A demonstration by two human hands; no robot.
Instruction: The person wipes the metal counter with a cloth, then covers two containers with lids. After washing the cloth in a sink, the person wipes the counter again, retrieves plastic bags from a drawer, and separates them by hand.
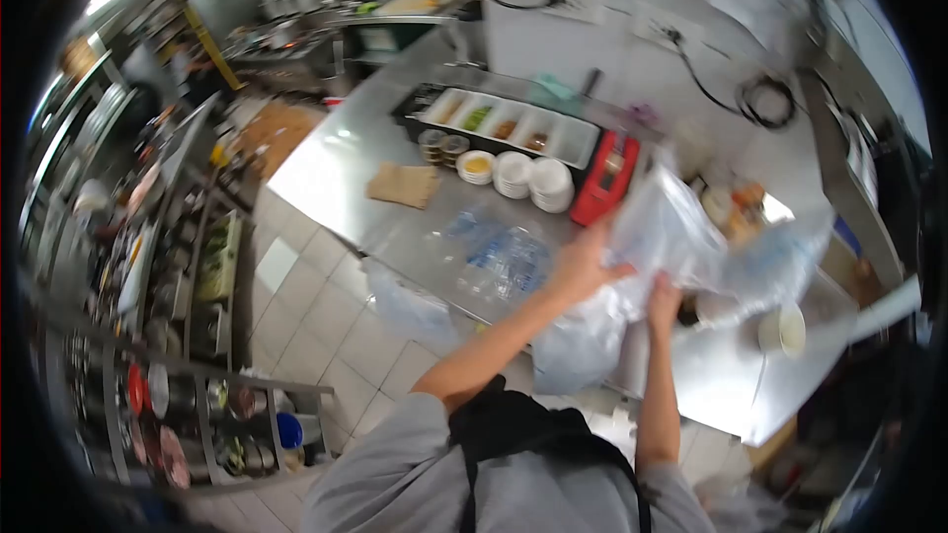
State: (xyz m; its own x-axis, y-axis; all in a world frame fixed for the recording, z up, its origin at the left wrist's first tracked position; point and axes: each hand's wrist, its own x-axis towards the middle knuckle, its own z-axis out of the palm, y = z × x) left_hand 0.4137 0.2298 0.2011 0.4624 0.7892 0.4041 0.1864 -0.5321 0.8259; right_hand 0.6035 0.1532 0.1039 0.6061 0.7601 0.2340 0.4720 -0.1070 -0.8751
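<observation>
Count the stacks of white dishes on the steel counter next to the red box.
3. All sit in a row before the condiment tray: the left one holds something yellow, the middle stack, and the right stack nearest the red box. More may be hidden behind the plastic bag.

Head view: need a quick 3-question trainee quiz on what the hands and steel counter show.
1. True or false: both hands grip the clear plastic bag.
2. Which lies nearest the stacked white dishes? A) red box B) brown cloth C) white cup
3. What lies flat on the steel counter just left of the left hand?

Key
1. True; the right hand holds it lower down.
2. A, the red box; the brown cloth and white cup lie farther.
3. Crumpled clear plastic.
</observation>
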